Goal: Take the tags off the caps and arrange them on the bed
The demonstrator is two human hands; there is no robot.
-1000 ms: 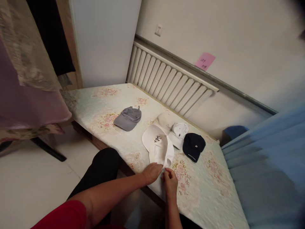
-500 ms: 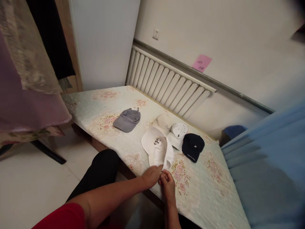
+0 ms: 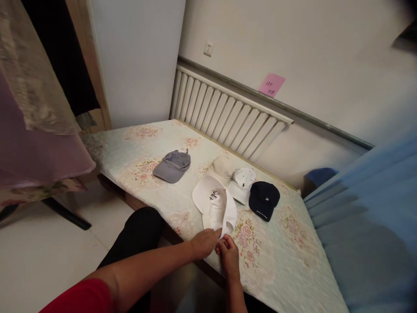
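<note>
A white baseball cap (image 3: 213, 208) with black "CK" letters lies tilted near the bed's front edge, its back opening towards me. My left hand (image 3: 206, 243) is closed on the rim by the back strap. Close beside it, my right hand (image 3: 230, 256) pinches the strap's end with bent fingers; the fingertips partly hide the fastening. Just behind are a cream cap (image 3: 220, 168) and a smaller white cap (image 3: 243, 179), with a black cap (image 3: 264, 199) to their right. A grey cap (image 3: 173, 166) rests apart on the left.
The caps lie on a bed (image 3: 289, 269) with a flowered cover. Behind it runs a white radiator (image 3: 224, 111) along the wall. A blue curtain (image 3: 368, 217) hangs at the right, clothes (image 3: 42, 143) at the left. My black-clad knee (image 3: 143, 226) is against the bed's front.
The view has shifted slightly. Both hands stay at the back of the white CK cap, and a bit more of the strap's end shows between them.
</note>
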